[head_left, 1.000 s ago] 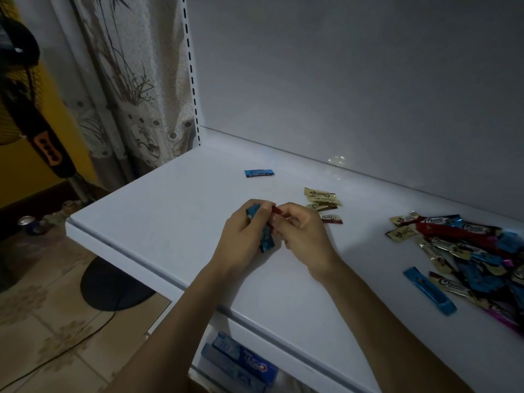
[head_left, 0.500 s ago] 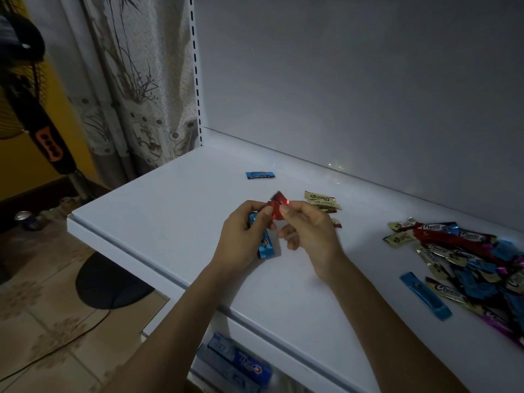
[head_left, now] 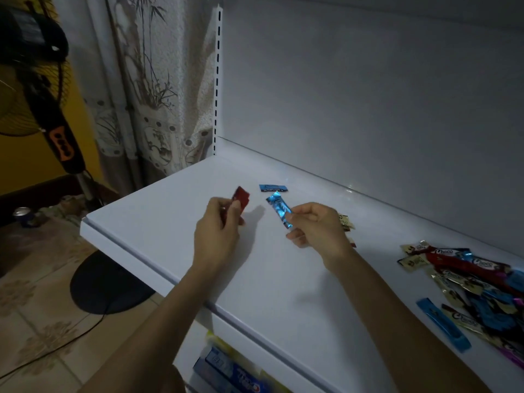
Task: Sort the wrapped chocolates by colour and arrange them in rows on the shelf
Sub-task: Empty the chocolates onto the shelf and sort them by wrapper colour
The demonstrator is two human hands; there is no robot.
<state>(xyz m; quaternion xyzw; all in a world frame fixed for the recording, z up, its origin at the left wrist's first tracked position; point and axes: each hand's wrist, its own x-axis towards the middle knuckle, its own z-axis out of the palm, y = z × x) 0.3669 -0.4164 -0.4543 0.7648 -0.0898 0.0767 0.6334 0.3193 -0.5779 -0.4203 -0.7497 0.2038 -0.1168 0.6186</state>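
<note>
1. The step in hand is splitting two colours. The left hand (head_left: 218,234) pinches a small red foil-wrapped chocolate (head_left: 241,199) between thumb and curled fingers. The right hand (head_left: 317,225) pinches a blue foil-wrapped chocolate (head_left: 279,209) by its lower end. Both are held over the white metal shelf (head_left: 158,222).
2. A flat blue-wrapped chocolate (head_left: 273,188) lies near the shelf's back, just beyond the held blue one.
3. The next move likely calls for laying the held blue piece beside it, parallel, to start a row. The red one needs its own spot apart.
4. A mixed pile of red, blue and gold wrapped chocolates (head_left: 467,279) waits unsorted at the right, cut off by the frame edge.
5. Gold wrappers (head_left: 345,221) are mostly hidden behind the right hand, so their count is unclear. The red piece is blurred, and whether it touches the shelf cannot be told.
</note>
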